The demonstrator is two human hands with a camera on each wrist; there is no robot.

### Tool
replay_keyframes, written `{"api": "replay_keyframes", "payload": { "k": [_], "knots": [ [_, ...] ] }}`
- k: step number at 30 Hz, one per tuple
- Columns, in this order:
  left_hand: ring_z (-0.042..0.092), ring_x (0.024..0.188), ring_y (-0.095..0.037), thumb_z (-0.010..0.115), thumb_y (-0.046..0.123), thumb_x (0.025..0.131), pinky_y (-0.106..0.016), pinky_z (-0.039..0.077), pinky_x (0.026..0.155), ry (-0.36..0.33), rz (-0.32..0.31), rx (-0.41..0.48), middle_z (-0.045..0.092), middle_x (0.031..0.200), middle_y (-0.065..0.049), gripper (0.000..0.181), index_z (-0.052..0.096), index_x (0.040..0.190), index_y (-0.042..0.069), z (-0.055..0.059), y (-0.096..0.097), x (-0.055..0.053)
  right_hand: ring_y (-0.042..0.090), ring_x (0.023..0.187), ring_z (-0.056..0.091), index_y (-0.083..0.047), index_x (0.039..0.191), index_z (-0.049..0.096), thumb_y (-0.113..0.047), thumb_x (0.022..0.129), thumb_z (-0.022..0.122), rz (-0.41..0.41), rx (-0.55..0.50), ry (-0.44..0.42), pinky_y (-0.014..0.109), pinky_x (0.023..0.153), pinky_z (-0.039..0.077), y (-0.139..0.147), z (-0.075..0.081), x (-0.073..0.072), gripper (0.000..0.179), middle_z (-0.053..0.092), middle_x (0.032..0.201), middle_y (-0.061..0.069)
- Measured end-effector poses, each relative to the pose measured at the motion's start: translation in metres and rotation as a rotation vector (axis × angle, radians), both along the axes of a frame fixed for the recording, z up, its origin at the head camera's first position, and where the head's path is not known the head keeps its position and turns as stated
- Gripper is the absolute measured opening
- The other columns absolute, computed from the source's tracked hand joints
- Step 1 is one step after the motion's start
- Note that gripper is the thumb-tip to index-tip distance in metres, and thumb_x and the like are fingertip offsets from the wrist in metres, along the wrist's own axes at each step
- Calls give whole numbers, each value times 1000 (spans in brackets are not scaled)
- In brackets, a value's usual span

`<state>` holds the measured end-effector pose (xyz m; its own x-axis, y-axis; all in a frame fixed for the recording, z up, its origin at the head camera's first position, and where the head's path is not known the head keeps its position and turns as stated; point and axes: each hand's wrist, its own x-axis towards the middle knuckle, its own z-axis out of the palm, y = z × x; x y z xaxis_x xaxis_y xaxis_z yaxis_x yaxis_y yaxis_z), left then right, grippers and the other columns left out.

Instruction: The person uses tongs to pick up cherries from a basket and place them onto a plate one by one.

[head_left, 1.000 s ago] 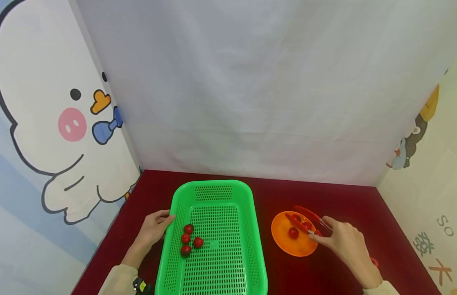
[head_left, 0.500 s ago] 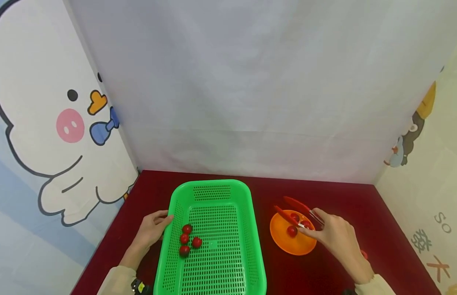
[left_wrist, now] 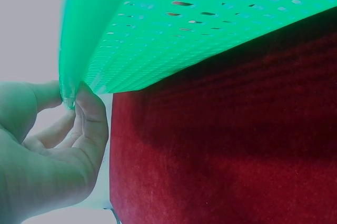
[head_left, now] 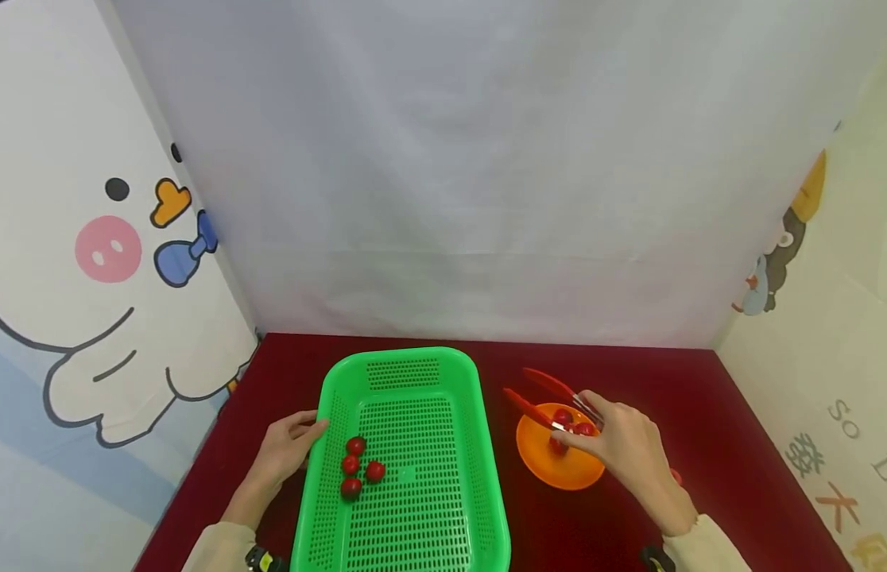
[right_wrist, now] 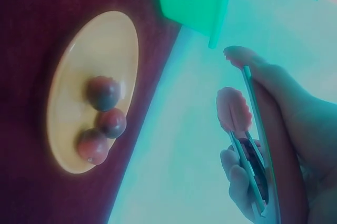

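Note:
My left hand (head_left: pixel 289 449) pinches the left rim of a green plastic basket (head_left: pixel 490 457), thumb on one side and fingers curled on the other in the left wrist view. Several small red tomatoes (head_left: pixel 351 488) lie in the basket's left half. On the right, my right hand (head_left: pixel 625 449) grips red-tipped tongs (head_left: pixel 527 408) with metal arms. Their tips are spread apart with nothing between them, above the far left edge of an orange plate (head_left: pixel 540 459). Three tomatoes (right_wrist: pixel 102 92) rest on that plate in the right wrist view; the tongs and fingers partly cover them in the head view.
A dark red cloth (head_left: pixel 651 381) covers the table. Behind it hangs a pale curtain (head_left: pixel 443 199), with cartoon-printed panels on the left (head_left: pixel 107 381) and right (head_left: pixel 808 334). A strip of cloth separates the basket from the plate.
My right hand has carried the tongs left and away from me, from over the plate's tomatoes to past its left edge. The left hand stays at the basket rim. The head view shifts slightly.

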<state>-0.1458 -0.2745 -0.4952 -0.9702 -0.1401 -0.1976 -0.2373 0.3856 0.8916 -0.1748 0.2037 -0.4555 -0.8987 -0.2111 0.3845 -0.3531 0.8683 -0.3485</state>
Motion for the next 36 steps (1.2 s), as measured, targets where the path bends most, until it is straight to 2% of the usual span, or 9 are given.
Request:
{"api": "replay_keyframes", "payload": {
  "k": [6,13,22,25,32,36],
  "knots": [
    [71,91,-25,59,26,107,-39,61,74,-2,2,0,64,124,-29,54,48,147,-8,0,0,-1,10,54,35,-8,112,74,-43,70,95,22,-10,32,25,47,36,-7,2,-3,58,42,59,-9],
    [71,91,-26,58,23,107,-38,61,72,9,-5,12,64,124,-31,52,47,146,-10,-1,0,-1,7,54,30,-10,109,74,-46,69,95,72,-6,74,23,46,28,-22,5,-5,57,37,59,-10],
    [72,85,-25,58,21,107,-36,61,68,15,-10,32,64,122,-31,52,46,147,-10,1,1,0,5,55,24,-13,103,73,-47,68,95,143,-9,81,22,49,20,-44,9,-8,53,30,60,-10],
    [71,86,-25,58,21,107,-36,61,69,15,-8,23,65,122,-30,51,47,146,-10,1,1,0,5,55,25,-15,98,70,-48,66,96,170,0,81,22,49,21,-51,11,-10,53,32,60,-11],
    [71,89,-25,58,22,107,-37,61,70,16,-6,16,65,122,-30,51,48,146,-10,1,1,0,8,58,35,-12,108,71,-50,67,95,204,37,22,22,50,31,-69,15,-10,60,45,65,-10],
    [71,87,-25,58,22,107,-37,61,69,17,-5,17,65,122,-30,51,47,146,-10,0,1,0,8,57,36,-13,101,69,-48,65,96,242,58,50,21,48,33,-78,16,-11,58,43,62,-10]
  ]
}}
